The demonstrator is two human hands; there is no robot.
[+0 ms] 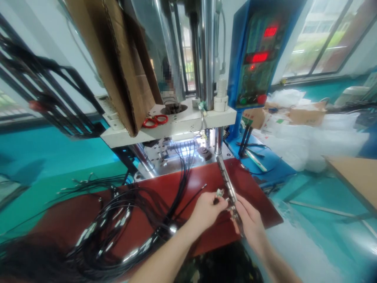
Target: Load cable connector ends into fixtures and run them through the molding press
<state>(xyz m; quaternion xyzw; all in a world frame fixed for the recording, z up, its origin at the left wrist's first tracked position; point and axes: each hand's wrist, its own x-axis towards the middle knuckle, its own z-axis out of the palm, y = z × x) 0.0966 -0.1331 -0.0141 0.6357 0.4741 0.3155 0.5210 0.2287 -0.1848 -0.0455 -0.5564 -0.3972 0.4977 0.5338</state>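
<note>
My left hand (206, 210) is closed, with small metallic pieces (219, 192) showing at its fingertips; their exact kind is too small to tell. Those fingertips come close to a long metal bar (226, 179) with notches along its side. My right hand (249, 220) grips the near part of this bar, which slants away over the red-brown tabletop (203, 239). Left of my hands lies a thick bundle of black cables (118, 220). Several of its cables run up into the lit opening of a press (184, 148). A single cable end (203, 187) sticks out just beyond my left hand.
Red-handled scissors (155, 121) and a cardboard piece (118, 67) rest on the press's white plate (176, 127). A blue control box (256, 59) with red displays stands at the right. Past it are tools on a blue surface (277, 163) and white bags (312, 137).
</note>
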